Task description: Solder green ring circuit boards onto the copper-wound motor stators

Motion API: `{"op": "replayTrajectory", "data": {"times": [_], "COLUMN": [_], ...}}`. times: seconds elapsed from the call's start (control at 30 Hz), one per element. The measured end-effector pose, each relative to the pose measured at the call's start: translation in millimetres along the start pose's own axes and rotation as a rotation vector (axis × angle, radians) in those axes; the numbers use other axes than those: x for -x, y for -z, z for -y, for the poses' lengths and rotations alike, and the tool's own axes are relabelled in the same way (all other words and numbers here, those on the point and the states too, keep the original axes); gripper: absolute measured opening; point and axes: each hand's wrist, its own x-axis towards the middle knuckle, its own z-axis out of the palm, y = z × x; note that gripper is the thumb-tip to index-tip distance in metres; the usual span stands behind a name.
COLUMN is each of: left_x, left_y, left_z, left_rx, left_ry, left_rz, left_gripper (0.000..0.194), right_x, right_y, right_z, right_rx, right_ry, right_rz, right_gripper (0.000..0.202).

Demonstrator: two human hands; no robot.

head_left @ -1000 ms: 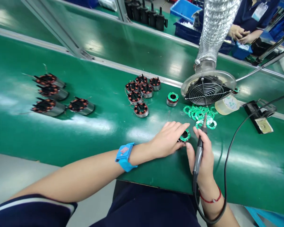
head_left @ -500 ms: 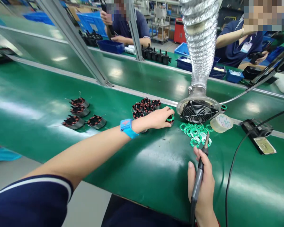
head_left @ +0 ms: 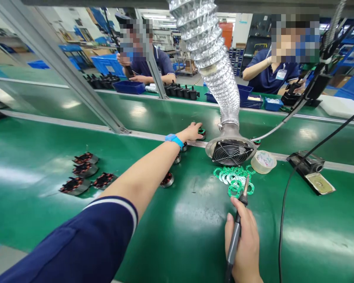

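My left hand [head_left: 192,132] reaches out past the metal rail, fingers closed round a motor stator [head_left: 202,135] that has a green ring board on top. Under that forearm sit several more stators [head_left: 167,180], partly covered by the arm. In my right hand [head_left: 245,239] is a soldering iron [head_left: 235,236], its tip pointing up and away from me. Just beyond the tip lies a loose pile of green ring-shaped circuit boards [head_left: 234,179]. Another group of stators with copper windings [head_left: 85,171] stands on the left of the green bench.
A fume extractor fan [head_left: 232,152] hangs from a silver duct [head_left: 215,67] behind the boards. Beside it are a tape roll [head_left: 263,162] and a soldering iron stand [head_left: 308,165]. A black cable [head_left: 286,204] crosses the right side. Two people work across the line.
My left hand has carried the stator with its green ring from the near bench to beyond the rail. My right hand keeps the soldering iron near the boards. The view has tilted up.
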Motion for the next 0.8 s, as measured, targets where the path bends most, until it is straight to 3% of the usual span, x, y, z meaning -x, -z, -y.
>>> {"op": "replayTrajectory", "data": {"times": [0.1,0.17,0.33,0.43,0.5,0.6,0.67,0.73,0.8], "left_x": [28,53,106,132,152,187,208,222,229], "left_y": [11.8,14.5,0.5,-7.2,-11.1,-19.0,-25.8,-32.6,-38.8], "left_z": [13,19,13,-2,-14,-24,-25,-21,-16], "left_rx": [-0.093,-0.161,-0.258,-0.291,-0.296,-0.124,0.071,0.291,0.478], "left_ry": [0.091,0.126,0.108,0.023,-0.119,-0.337,-0.438,-0.489,-0.462], "left_rz": [-0.059,-0.036,0.072,0.044,0.005,-0.02,0.021,0.087,0.136], "left_gripper": [0.055,0.046,0.042,0.034,0.025,0.014,0.01,0.011,0.026], "right_x": [0,0,0,-3,-7,-17,-24,-32,-39], "right_y": [2,4,8,14,18,21,18,12,4], "right_z": [3,4,5,2,-3,-15,-25,-35,-43], "right_rx": [-0.024,-0.038,-0.127,-0.13,-0.138,-0.138,-0.125,0.025,0.086], "right_ry": [-0.002,-0.005,0.013,-0.162,-0.265,-0.347,-0.298,-0.245,-0.228], "right_rz": [-0.006,-0.003,-0.023,-0.065,-0.016,0.163,0.257,0.381,0.421], "right_gripper": [0.032,0.031,0.03,0.029,0.026,0.02,0.025,0.035,0.041]}}
